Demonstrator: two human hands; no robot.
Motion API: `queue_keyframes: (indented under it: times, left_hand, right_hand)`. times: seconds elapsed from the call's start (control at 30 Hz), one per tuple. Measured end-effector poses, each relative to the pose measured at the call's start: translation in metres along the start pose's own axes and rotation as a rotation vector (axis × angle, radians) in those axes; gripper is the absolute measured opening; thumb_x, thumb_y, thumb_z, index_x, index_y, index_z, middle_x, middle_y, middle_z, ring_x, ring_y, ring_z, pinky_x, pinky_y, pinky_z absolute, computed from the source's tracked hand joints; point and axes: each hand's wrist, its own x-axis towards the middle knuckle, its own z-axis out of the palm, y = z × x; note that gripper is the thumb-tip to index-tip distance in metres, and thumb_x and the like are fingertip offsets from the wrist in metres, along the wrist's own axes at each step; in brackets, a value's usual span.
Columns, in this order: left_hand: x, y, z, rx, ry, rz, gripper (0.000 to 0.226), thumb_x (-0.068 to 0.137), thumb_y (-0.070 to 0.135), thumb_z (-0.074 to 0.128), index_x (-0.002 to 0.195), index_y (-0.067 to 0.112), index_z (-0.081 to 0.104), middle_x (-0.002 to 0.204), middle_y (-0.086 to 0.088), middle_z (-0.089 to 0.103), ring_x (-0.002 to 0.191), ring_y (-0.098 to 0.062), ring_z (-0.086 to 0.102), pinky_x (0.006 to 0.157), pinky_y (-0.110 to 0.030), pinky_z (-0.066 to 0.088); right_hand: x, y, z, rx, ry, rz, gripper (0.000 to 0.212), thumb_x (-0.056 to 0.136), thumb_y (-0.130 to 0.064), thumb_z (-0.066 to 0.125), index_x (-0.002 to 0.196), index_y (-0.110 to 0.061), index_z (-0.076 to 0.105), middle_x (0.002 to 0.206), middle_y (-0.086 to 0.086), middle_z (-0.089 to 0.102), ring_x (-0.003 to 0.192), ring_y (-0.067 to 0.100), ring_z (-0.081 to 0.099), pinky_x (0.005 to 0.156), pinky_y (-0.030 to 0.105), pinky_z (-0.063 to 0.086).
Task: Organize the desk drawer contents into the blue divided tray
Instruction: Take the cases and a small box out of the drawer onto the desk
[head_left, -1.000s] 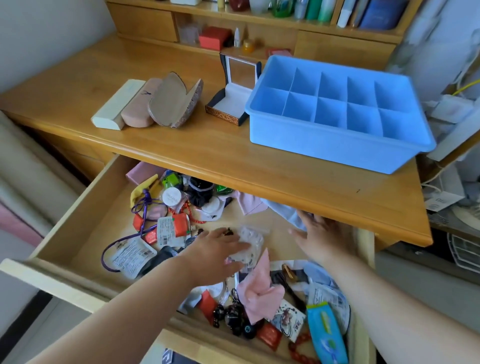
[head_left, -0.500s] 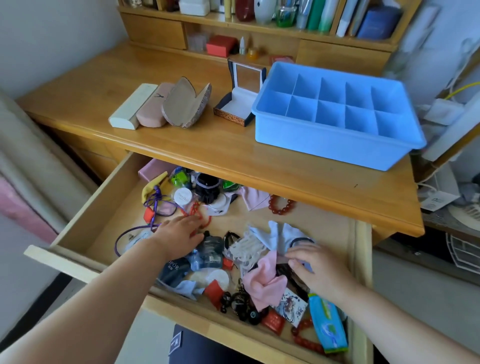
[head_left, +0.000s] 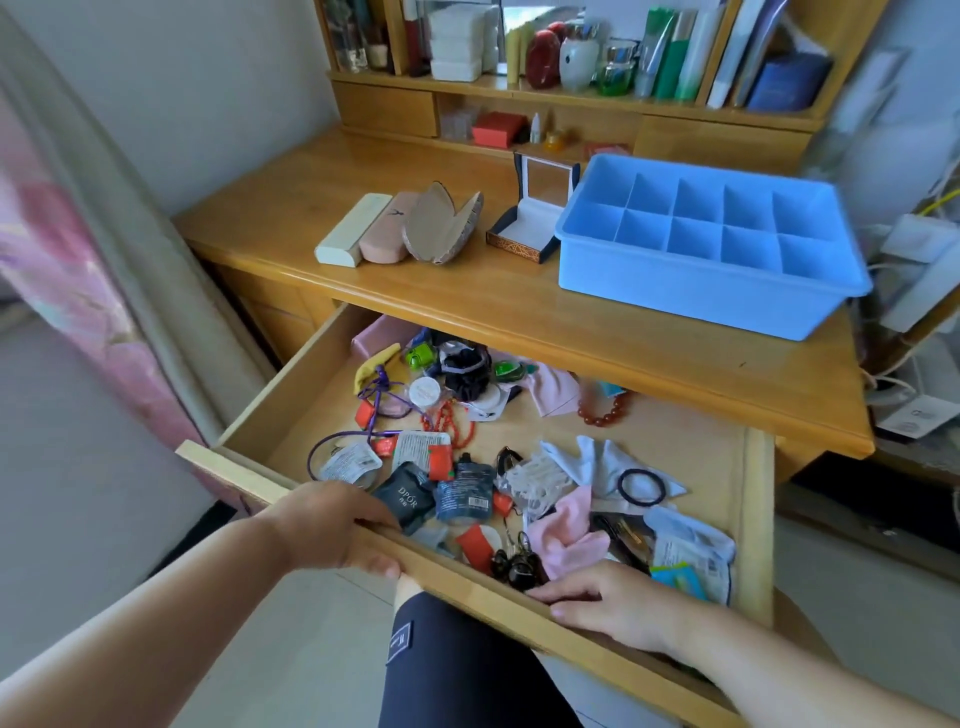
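- While the drawer stands pulled out under the tabletop, both my hands sit on its front rail.
- My left hand has its grip curled over the rail near the left end, fingers hooked inside the drawer and thumb below the wood.
- My right hand lies on the rail farther right, fingers laid along the top edge; its grip looks loosely wrapped on the wood, holding nothing else.
- Up on the tabletop, toward its right end, sits the blue divided tray, its compartments showing only blue bottoms.
- Left of the tray stands an open jewellery box, just beside it, and farther left three glasses cases lie side by side, the rightmost one open.
- Inside the drawer lies a jumble: a black hair tie on a pale blue cloth, a pink cloth near my right hand, a red bead bracelet toward the back, a black scrunchie, a purple cord and dark sachets close to my left hand.
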Motion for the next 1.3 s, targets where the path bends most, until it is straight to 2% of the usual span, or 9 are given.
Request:
queue_keyframes:
  times: [0.17, 0.37, 0.47, 0.67, 0.73, 0.87, 0.97, 1.1, 1.3]
  left_hand:
    - [-0.027, -0.003, 0.012, 0.0, 0.04, 0.045, 0.09, 0.043, 0.1, 0.037, 0.11, 0.045, 0.059, 0.089, 0.027, 0.061, 0.084, 0.001, 0.056, 0.078, -0.013, 0.041]
    - [-0.044, -0.008, 0.03, -0.016, 0.09, 0.049, 0.086, 0.046, 0.098, 0.039, 0.111, 0.046, 0.057, 0.096, 0.023, 0.065, 0.091, -0.001, 0.059, 0.082, -0.018, 0.044]
    - [-0.042, -0.012, 0.034, -0.037, 0.064, 0.032, 0.085, 0.044, 0.098, 0.043, 0.11, 0.046, 0.058, 0.095, 0.024, 0.065, 0.089, 0.001, 0.058, 0.081, -0.016, 0.044]
    - [-0.024, -0.024, 0.038, -0.128, -0.038, -0.012, 0.074, 0.046, 0.097, 0.043, 0.102, 0.05, 0.061, 0.087, 0.031, 0.062, 0.084, 0.008, 0.056, 0.079, -0.012, 0.045]
    - [-0.013, -0.029, 0.038, -0.179, -0.028, -0.05, 0.057, 0.056, 0.091, 0.044, 0.088, 0.048, 0.063, 0.082, 0.028, 0.062, 0.08, 0.007, 0.057, 0.078, -0.017, 0.048]
    - [0.013, -0.033, 0.039, -0.189, 0.149, -0.149, 0.039, 0.084, 0.064, 0.048, 0.074, 0.027, 0.059, 0.071, 0.009, 0.061, 0.067, -0.004, 0.054, 0.067, -0.026, 0.047]
    - [0.026, -0.034, 0.039, -0.225, 0.327, -0.178, 0.033, 0.089, 0.048, 0.053, 0.074, 0.02, 0.059, 0.066, 0.005, 0.059, 0.063, -0.01, 0.054, 0.062, -0.029, 0.044]
    - [0.028, -0.035, 0.04, -0.359, 0.47, -0.18, 0.025, 0.086, 0.04, 0.062, 0.07, 0.022, 0.06, 0.06, 0.007, 0.057, 0.058, -0.006, 0.052, 0.056, -0.027, 0.042]
    - [0.025, -0.034, 0.038, -0.386, 0.482, -0.23, 0.013, 0.085, 0.039, 0.063, 0.075, 0.032, 0.059, 0.063, 0.013, 0.056, 0.062, -0.002, 0.052, 0.06, -0.029, 0.046]
  right_hand:
    - [-0.005, -0.003, 0.019, 0.008, -0.022, -0.05, 0.026, 0.09, -0.037, 0.061, 0.112, -0.05, 0.062, 0.124, -0.017, 0.055, 0.114, -0.012, 0.04, 0.084, -0.003, 0.027]
    - [-0.001, -0.003, 0.036, -0.045, -0.091, -0.075, 0.03, 0.09, -0.038, 0.059, 0.119, -0.046, 0.061, 0.138, -0.001, 0.044, 0.13, 0.003, 0.03, 0.103, 0.016, 0.025]
    - [0.007, -0.012, 0.026, -0.018, -0.118, -0.023, 0.029, 0.09, -0.035, 0.059, 0.117, -0.041, 0.064, 0.128, -0.007, 0.058, 0.119, -0.001, 0.047, 0.101, 0.014, 0.033]
    - [0.037, -0.01, -0.048, 0.114, 0.241, 0.046, 0.025, 0.093, -0.017, 0.057, 0.116, -0.022, 0.066, 0.117, -0.004, 0.066, 0.105, 0.003, 0.06, 0.094, 0.021, 0.045]
    - [0.044, -0.004, -0.071, -0.013, 0.434, 0.077, 0.027, 0.093, -0.02, 0.056, 0.119, -0.021, 0.066, 0.116, -0.005, 0.065, 0.098, 0.001, 0.058, 0.084, 0.017, 0.044]
    - [0.056, 0.018, -0.11, -0.525, 0.775, 0.161, 0.047, 0.091, -0.022, 0.056, 0.137, -0.017, 0.048, 0.141, 0.004, 0.048, 0.126, 0.023, 0.047, 0.102, 0.032, 0.036]
    - [0.065, 0.04, -0.126, -0.689, 0.741, 0.383, 0.067, 0.09, -0.03, 0.056, 0.148, -0.02, 0.024, 0.144, 0.01, 0.043, 0.128, 0.03, 0.045, 0.103, 0.038, 0.037]
    - [0.07, 0.071, -0.138, -0.621, 0.735, 0.655, 0.077, 0.086, -0.043, 0.057, 0.147, -0.015, 0.02, 0.148, 0.01, 0.037, 0.133, 0.031, 0.039, 0.109, 0.043, 0.033]
    - [0.052, 0.079, -0.135, -0.62, 0.844, 0.455, 0.077, 0.075, -0.038, 0.074, 0.14, -0.022, 0.038, 0.135, 0.011, 0.05, 0.118, 0.036, 0.052, 0.093, 0.04, 0.044]
